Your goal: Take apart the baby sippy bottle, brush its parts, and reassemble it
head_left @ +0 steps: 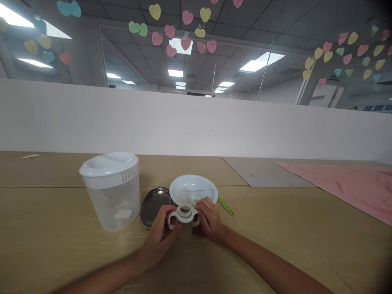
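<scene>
A baby bottle point(184, 218) with a white collar and two curved side handles stands upright between my hands, its top uncovered so the round opening shows. My left hand point(159, 234) closes round the left handle and side of it. On the opposite handle, the fingers of my right hand point(210, 219) are curled. Just beyond lies a white oval bowl point(193, 179) with a clear piece and a small white part in it, partly hidden by my right hand. A shiny metal tray point(153, 208) rests left of the bottle, its right side partly covered.
A tall translucent bucket point(112, 204) with a white lid point(108, 163) stands at the left. The green handle point(226, 206) of a utensil sticks out right of the bowl. A pink cloth point(346, 183) covers the far right of the brown tabletop point(275, 228). Behind runs a low white wall point(190, 126).
</scene>
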A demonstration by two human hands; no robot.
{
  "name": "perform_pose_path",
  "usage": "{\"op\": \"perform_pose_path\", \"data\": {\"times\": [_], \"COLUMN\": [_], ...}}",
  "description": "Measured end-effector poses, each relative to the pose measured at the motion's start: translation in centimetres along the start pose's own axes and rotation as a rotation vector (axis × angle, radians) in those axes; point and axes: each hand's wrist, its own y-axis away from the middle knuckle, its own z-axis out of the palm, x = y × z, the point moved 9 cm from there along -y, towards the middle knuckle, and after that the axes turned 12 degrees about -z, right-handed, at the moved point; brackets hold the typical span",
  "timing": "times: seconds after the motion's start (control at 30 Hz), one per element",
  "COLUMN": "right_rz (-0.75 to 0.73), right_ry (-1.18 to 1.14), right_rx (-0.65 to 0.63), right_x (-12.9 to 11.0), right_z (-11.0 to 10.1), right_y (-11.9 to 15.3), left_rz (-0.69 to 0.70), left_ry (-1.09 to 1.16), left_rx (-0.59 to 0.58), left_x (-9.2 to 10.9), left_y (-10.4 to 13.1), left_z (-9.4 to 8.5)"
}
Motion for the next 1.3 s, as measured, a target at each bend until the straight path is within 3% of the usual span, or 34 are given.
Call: {"op": "perform_pose_path", "data": {"times": [0.43,0.87,0.97,1.07,1.13,1.2,1.23,1.3], "right_rz": [-0.023,0.007,0.060,0.171,0.316,0.621,0.863,1.042], "right_ry": [0.012,0.024,0.041,0.082,0.138,0.238,0.305,0.315], "right_rx": [0.012,-0.001,0.046,0.236,0.401,0.554,0.572,0.527], "right_x": [-0.3,-0.1,0.4,2.4,5.0,8.8,10.8,13.5], "right_z": [-0.2,0.1,-0.7,-3.6,-6.2,-8.6,-9.3,-9.6], "right_y": [-0.2,0.1,-0.2,-0.5,0.1,2.4,4.5,6.9], "left_rz": [-0.013,0.018,0.018,0.016,-0.009,-0.047,-0.062,-0.073], "left_ry": [0.025,-0.017,0.019,0.026,0.018,0.029,0.040,0.060], "left_rx": [-0.011,0.011,0.017,0.125,0.183,0.186,0.175,0.145], "left_x": [-0.4,-0.1,-0.2,-0.5,-0.9,-1.3,-1.4,-1.4], "left_y": [-0.1,0.0,0.0,0.0,-0.2,-0.3,-0.4,-0.3], "left_z": [0.1,-0.1,-0.4,-1.5,-2.1,-2.1,-2.0,-1.7]}}
